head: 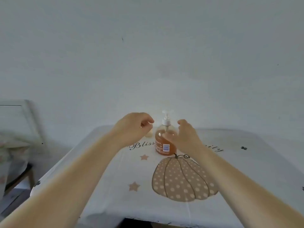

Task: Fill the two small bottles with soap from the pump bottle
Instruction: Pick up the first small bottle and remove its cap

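Observation:
A pump bottle (pixel 164 139) of orange soap with a white pump head stands upright at the far middle of the table. My right hand (pixel 184 137) is cupped around its right side; the thumb lies across the bottle's front and the fingertips stay slightly apart from its shoulder. Just left of it stands a small pale bottle (pixel 149 134), only its lower part showing. My left hand (pixel 134 127) sits over it, fingers and thumb curled down round its hidden top. No second small bottle is visible.
The table wears a white cloth (pixel 115 186) printed with a dotted pumpkin (pixel 182 180), stars and script lettering. A plain wall rises right behind the table. A chair (pixel 18 145) with draped fabric stands to the left, beyond the table's edge.

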